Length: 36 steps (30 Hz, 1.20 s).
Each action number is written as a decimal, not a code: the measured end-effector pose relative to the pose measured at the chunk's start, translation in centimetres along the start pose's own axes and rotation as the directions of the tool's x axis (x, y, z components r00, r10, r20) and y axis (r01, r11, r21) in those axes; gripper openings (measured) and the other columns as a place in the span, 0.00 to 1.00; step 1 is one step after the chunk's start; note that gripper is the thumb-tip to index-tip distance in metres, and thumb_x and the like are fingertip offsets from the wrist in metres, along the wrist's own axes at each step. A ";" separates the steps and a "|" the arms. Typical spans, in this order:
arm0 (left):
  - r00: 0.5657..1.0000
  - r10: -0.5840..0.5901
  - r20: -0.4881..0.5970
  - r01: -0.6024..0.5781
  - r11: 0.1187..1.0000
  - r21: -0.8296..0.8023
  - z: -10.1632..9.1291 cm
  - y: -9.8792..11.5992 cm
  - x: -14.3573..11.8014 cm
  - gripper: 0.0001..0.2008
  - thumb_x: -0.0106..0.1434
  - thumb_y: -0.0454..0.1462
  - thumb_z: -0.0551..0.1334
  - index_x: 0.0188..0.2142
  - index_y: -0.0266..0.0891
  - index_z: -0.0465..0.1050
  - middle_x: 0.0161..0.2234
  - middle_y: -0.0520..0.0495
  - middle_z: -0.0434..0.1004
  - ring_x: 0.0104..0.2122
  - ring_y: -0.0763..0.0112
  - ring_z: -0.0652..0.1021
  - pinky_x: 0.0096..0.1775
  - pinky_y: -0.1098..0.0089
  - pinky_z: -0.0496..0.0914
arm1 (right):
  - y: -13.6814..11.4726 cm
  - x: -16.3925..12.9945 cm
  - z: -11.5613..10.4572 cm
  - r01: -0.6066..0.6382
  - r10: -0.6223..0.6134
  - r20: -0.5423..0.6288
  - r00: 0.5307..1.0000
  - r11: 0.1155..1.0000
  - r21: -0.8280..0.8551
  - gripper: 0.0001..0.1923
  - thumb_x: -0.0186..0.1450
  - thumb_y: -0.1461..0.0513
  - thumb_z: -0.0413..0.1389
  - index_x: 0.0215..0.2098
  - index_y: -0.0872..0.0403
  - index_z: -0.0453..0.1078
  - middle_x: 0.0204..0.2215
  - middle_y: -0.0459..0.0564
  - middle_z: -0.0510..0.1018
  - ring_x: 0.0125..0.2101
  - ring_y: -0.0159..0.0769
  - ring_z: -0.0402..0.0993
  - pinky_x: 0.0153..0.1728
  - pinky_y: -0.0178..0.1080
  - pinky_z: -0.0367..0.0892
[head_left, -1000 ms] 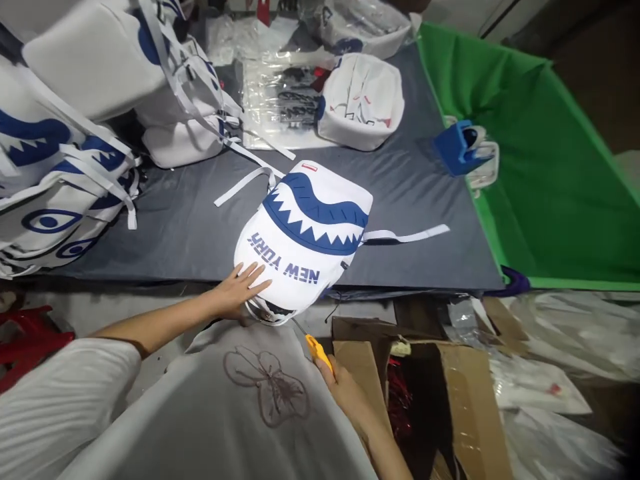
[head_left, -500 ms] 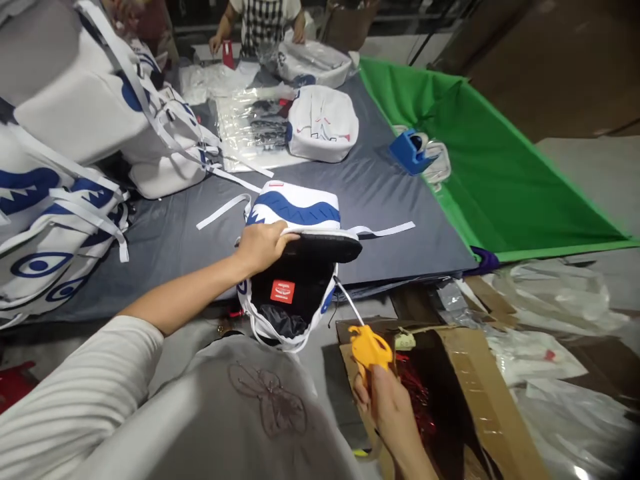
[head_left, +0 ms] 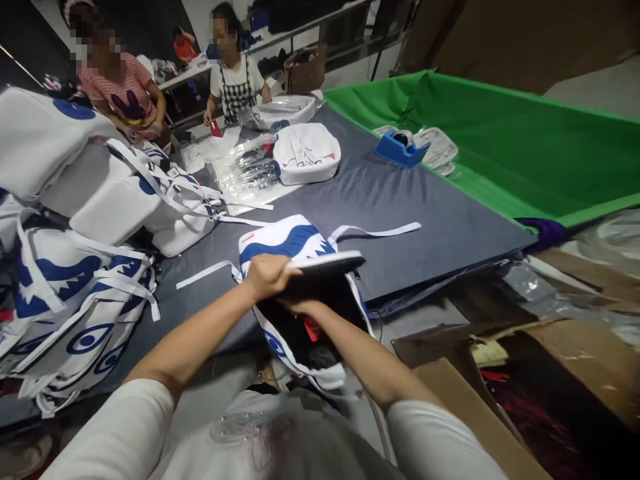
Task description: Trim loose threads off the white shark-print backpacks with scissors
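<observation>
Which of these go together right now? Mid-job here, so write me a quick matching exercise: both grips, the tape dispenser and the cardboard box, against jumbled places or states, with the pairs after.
Column one
1. Left grip
2. Right grip
3. Tape dispenser
4. Cardboard box

Column two
A. In the mouth of the open backpack, partly hidden
B. Open, with red material inside
C. Closed on the raised front panel
D. Blue, where the grey table meets the green fabric

Right pairs: 1-C, 2-A, 3-D, 4-B.
</observation>
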State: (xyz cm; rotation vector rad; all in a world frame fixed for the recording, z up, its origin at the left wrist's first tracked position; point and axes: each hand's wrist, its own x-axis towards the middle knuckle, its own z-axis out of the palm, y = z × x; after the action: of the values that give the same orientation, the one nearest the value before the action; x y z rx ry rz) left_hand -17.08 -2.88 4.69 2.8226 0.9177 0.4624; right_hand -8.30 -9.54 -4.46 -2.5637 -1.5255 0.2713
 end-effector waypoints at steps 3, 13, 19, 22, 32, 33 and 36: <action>0.977 -0.076 -0.199 0.074 0.997 -0.020 0.7 -4.8 -0.7 0.30 0.70 0.55 0.44 0.29 0.39 0.74 0.23 0.43 0.76 0.25 0.67 0.76 0.30 0.68 0.64 | 3.6 -1.9 -1.7 0.264 -0.273 0.430 0.860 0.961 0.082 0.24 0.63 0.46 0.60 0.23 0.59 0.73 0.20 0.45 0.75 0.22 0.29 0.74 0.28 0.31 0.68; 0.926 -0.229 -0.301 0.192 0.970 -0.147 1.7 -4.1 -1.6 0.20 0.69 0.49 0.55 0.27 0.39 0.73 0.24 0.47 0.76 0.25 0.70 0.75 0.29 0.70 0.57 | 5.6 4.6 -8.6 0.099 0.019 0.483 0.875 0.971 -0.218 0.23 0.74 0.54 0.41 0.60 0.58 0.64 0.50 0.64 0.76 0.50 0.50 0.75 0.46 0.45 0.68; 0.763 -0.541 -0.354 0.476 0.840 -0.259 3.1 -6.2 -1.4 0.17 0.68 0.46 0.57 0.28 0.39 0.74 0.24 0.47 0.74 0.25 0.68 0.72 0.30 0.68 0.53 | 9.1 1.9 -7.1 0.017 0.171 0.632 0.756 0.960 -0.281 0.17 0.72 0.57 0.50 0.47 0.61 0.73 0.43 0.66 0.79 0.45 0.49 0.77 0.41 0.41 0.70; 0.687 -0.637 -0.349 0.530 0.769 -0.358 4.3 -6.7 -1.0 0.17 0.68 0.44 0.58 0.25 0.39 0.71 0.22 0.48 0.72 0.23 0.69 0.69 0.29 0.68 0.51 | 11.2 -3.1 -7.4 0.008 0.150 0.789 0.596 0.981 -0.193 0.14 0.70 0.55 0.54 0.43 0.56 0.75 0.27 0.53 0.79 0.28 0.36 0.77 0.29 0.32 0.68; 0.822 -0.439 -0.364 0.289 0.870 -0.399 3.7 -5.3 -1.2 0.20 0.67 0.48 0.57 0.25 0.39 0.71 0.20 0.49 0.69 0.22 0.72 0.68 0.29 0.70 0.54 | 9.8 -1.6 -2.9 -0.153 0.099 0.367 0.925 0.981 0.123 0.21 0.75 0.53 0.39 0.54 0.55 0.67 0.37 0.55 0.79 0.35 0.39 0.78 0.31 0.34 0.66; 0.833 -0.422 -0.358 0.267 0.873 -0.408 3.6 -5.0 -1.3 0.20 0.67 0.49 0.56 0.25 0.39 0.71 0.20 0.50 0.69 0.22 0.72 0.68 0.29 0.70 0.54 | 8.1 -1.5 -1.7 -0.080 0.048 0.325 0.945 0.993 0.087 0.22 0.75 0.53 0.39 0.56 0.55 0.65 0.39 0.56 0.80 0.39 0.41 0.78 0.34 0.35 0.67; 0.871 -0.347 -0.349 0.172 0.879 -0.444 3.4 -3.6 -1.7 0.22 0.67 0.50 0.55 0.25 0.39 0.72 0.20 0.50 0.70 0.22 0.72 0.69 0.28 0.71 0.56 | 2.3 -1.4 1.4 0.245 -0.236 0.382 0.894 0.969 0.025 0.21 0.74 0.52 0.45 0.57 0.55 0.66 0.40 0.57 0.80 0.41 0.44 0.78 0.40 0.38 0.68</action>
State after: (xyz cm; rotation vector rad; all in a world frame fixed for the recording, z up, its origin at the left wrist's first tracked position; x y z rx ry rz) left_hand -19.28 -1.10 0.28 2.2155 1.1115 1.1076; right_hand -7.30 -11.80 -6.18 -2.4009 -1.9658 0.7631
